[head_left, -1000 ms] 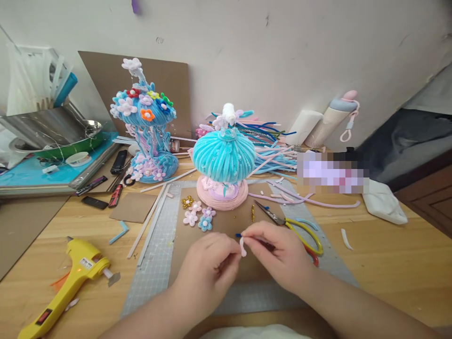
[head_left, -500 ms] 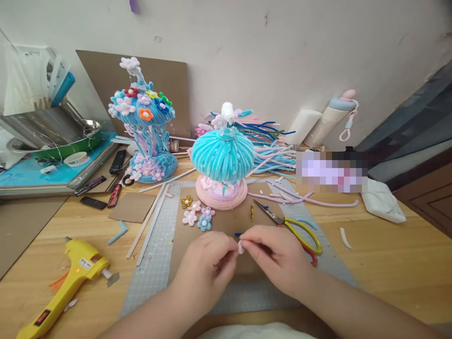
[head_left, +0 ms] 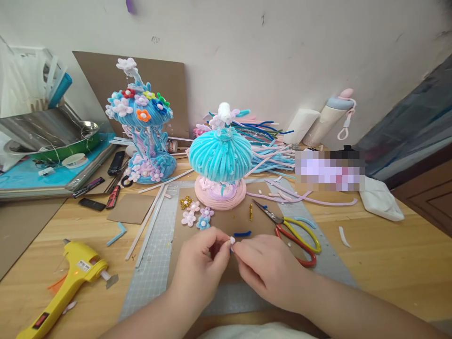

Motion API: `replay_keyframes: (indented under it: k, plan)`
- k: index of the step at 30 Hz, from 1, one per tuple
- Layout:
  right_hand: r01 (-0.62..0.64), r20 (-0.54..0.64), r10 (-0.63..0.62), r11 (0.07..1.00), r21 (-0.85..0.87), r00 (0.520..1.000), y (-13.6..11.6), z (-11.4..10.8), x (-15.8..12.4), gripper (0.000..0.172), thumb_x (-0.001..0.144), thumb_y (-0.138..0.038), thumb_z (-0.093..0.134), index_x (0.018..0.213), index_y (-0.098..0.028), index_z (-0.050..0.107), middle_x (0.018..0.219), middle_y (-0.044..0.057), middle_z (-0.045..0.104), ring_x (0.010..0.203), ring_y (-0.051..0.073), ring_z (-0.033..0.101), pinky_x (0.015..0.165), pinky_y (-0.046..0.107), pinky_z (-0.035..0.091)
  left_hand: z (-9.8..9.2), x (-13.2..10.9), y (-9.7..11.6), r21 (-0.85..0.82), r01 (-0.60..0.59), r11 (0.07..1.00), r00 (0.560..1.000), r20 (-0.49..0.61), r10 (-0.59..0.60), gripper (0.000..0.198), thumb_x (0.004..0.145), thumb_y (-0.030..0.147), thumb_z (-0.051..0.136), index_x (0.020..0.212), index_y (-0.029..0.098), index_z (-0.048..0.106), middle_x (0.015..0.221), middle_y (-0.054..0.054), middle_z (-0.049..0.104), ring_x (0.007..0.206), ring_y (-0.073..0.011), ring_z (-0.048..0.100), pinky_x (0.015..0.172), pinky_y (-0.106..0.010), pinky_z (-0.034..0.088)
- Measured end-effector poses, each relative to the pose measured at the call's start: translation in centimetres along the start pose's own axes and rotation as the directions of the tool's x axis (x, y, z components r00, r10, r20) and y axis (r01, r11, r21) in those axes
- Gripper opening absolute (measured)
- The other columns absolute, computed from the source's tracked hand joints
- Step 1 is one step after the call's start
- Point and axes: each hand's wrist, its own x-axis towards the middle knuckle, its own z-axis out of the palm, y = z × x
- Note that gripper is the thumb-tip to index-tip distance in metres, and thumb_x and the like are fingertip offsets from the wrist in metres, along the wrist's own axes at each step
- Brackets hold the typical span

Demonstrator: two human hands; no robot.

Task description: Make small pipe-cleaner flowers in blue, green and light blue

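Note:
A small pale piece of pipe cleaner (head_left: 232, 240) is pinched between the fingertips of my left hand (head_left: 201, 263) and my right hand (head_left: 271, 268), both closed and held low over the brown cardboard. Just beyond my fingers lies a short dark blue pipe cleaner piece (head_left: 242, 234). Finished pipe-cleaner flowers in gold, pink and lilac, among them a blue flower (head_left: 204, 222), are grouped ahead of my left hand. Scissors with yellow and red handles (head_left: 296, 238) rest open past my right hand. A turquoise domed pipe-cleaner lamp shape (head_left: 221, 157) on a pink base stands behind.
A yellow hot glue gun (head_left: 79, 263) lies at left on the wooden table. A blue flowered pipe-cleaner piece (head_left: 139, 115) stands at back left. Loose pipe cleaners (head_left: 268, 155) are heaped along the wall. A grey cutting mat (head_left: 148, 268) lies under the cardboard.
Both hands have shifted slightly left, and my right hand has turned, its fingers now more curled over. The pale piece looks more compact. More of the dark blue piece and the red scissor handle shows.

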Motion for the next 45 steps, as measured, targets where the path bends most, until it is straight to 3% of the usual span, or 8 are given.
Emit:
replay_keyframes:
  k: [6,10,15,19,30,34,41,45]
  plan:
    - [0.005,-0.067,0.001,0.996,0.088,0.998,0.3,-0.8,0.0,0.018,0.087,-0.016,0.042,0.071,-0.018,0.049,0.063,0.000,0.053,0.058,0.012,0.045,0.057,0.027,0.028,-0.4,-0.1,-0.4,0.290,-0.317,0.903,0.948,0.131,0.291,0.016,0.081,0.008,0.045,0.073,0.017,0.057,0.067,-0.002,0.057,0.065,-0.0147,0.050,0.058,-0.025,0.034]
    - [-0.239,-0.032,0.289,0.842,0.484,0.957,1.3,-1.2,0.5,0.014,0.089,-0.020,0.045,0.079,-0.018,0.054,0.070,-0.001,0.056,0.064,0.011,0.051,0.059,0.022,0.036,-0.6,-0.2,0.4,0.067,-0.449,0.891,0.854,0.326,0.405,0.018,0.080,0.006,0.045,0.074,0.016,0.058,0.067,-0.002,0.059,0.065,-0.0135,0.050,0.060,-0.024,0.035]
    - [-0.331,0.061,0.493,0.482,0.811,0.868,2.2,-0.9,0.7,0.014,0.091,-0.029,0.046,0.082,-0.020,0.050,0.064,-0.004,0.049,0.050,0.008,0.042,0.046,0.019,0.034,-0.3,-0.6,1.5,-0.407,0.057,0.912,0.907,0.402,0.123,0.011,0.080,0.020,0.057,0.070,0.015,0.058,0.061,0.000,0.056,0.057,-0.0091,0.048,0.056,-0.020,0.037]
    - [-0.029,-0.203,0.253,0.688,0.725,0.946,1.2,-1.9,0.3,0.012,0.090,-0.027,0.046,0.094,-0.021,0.055,0.082,0.002,0.055,0.073,0.013,0.051,0.062,0.025,0.040,-0.1,-0.4,1.1,-0.614,0.381,0.691,0.888,0.451,-0.089,0.020,0.074,0.032,0.065,0.069,0.015,0.054,0.055,0.004,0.050,0.049,-0.0068,0.043,0.050,-0.019,0.036]
    - [0.055,0.077,-0.093,0.916,0.398,0.993,-0.3,-3.1,0.3,0.013,0.086,-0.013,0.048,0.085,-0.017,0.060,0.077,0.003,0.063,0.072,0.014,0.052,0.064,0.027,0.037,-0.2,-0.1,1.0,-0.162,0.150,0.975,0.927,0.365,-0.082,0.010,0.068,0.009,0.052,0.061,0.016,0.053,0.056,0.005,0.048,0.055,-0.0089,0.039,0.050,-0.020,0.029]
    - [-0.166,0.148,0.092,0.750,0.640,0.985,0.4,-2.5,0.3,0.007,0.081,-0.013,0.057,0.076,-0.016,0.062,0.072,0.001,0.063,0.067,0.011,0.056,0.062,0.023,0.041,-0.5,-0.2,1.1,-0.055,0.019,0.998,0.904,0.427,0.006,0.015,0.068,0.008,0.049,0.056,0.016,0.051,0.052,0.006,0.041,0.052,-0.0081,0.035,0.048,-0.020,0.024]
    - [-0.402,0.272,0.426,0.252,0.880,0.863,1.3,-1.4,1.3,0.031,0.072,-0.042,0.068,0.069,-0.015,0.053,0.061,-0.004,0.049,0.055,0.008,0.043,0.053,0.020,0.035,-0.7,-0.2,1.5,-0.468,0.326,0.821,0.895,0.433,-0.108,0.012,0.074,0.025,0.060,0.070,0.014,0.058,0.056,0.003,0.052,0.052,-0.0083,0.044,0.051,-0.020,0.035]
    - [-0.363,0.218,0.439,0.278,0.890,0.872,0.9,-1.3,1.3,0.029,0.076,-0.042,0.065,0.070,-0.015,0.054,0.064,-0.002,0.051,0.059,0.009,0.045,0.056,0.021,0.038,-0.7,0.2,1.4,-0.620,0.366,0.694,0.918,0.362,-0.160,0.022,0.070,0.035,0.067,0.068,0.016,0.055,0.050,0.003,0.053,0.045,-0.0068,0.044,0.047,-0.019,0.036]
